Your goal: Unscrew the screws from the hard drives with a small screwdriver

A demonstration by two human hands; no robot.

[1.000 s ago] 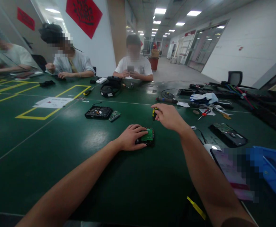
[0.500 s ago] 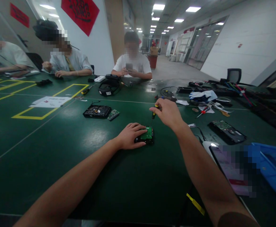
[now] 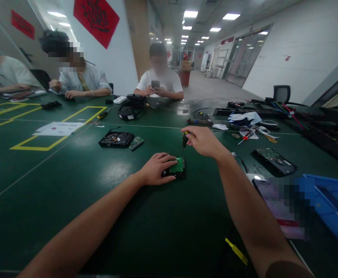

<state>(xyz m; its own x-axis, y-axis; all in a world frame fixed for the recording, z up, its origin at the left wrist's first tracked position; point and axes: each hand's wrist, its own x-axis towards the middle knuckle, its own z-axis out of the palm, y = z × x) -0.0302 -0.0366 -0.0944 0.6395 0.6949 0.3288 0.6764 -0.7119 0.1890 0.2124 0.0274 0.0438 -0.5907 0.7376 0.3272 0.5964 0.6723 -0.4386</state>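
Note:
A small black hard drive [image 3: 177, 170] with a green circuit board on top lies on the dark green table [image 3: 70, 185]. My left hand [image 3: 156, 167] rests flat on its left side, fingers spread over the edge. My right hand [image 3: 203, 141] is closed around a black and yellow screwdriver [image 3: 184, 139], held upright with its tip pointing down at the drive's far right corner.
Another opened drive [image 3: 116, 139] and a loose board [image 3: 136, 143] lie to the left. A third drive [image 3: 274, 161], tools and cables sit on the right, with a blue tray [image 3: 331, 204] at the near right. Three people sit across the table.
My right hand has turned the screwdriver upright and brought it down and left toward the drive's corner. The left hand stays on the drive.

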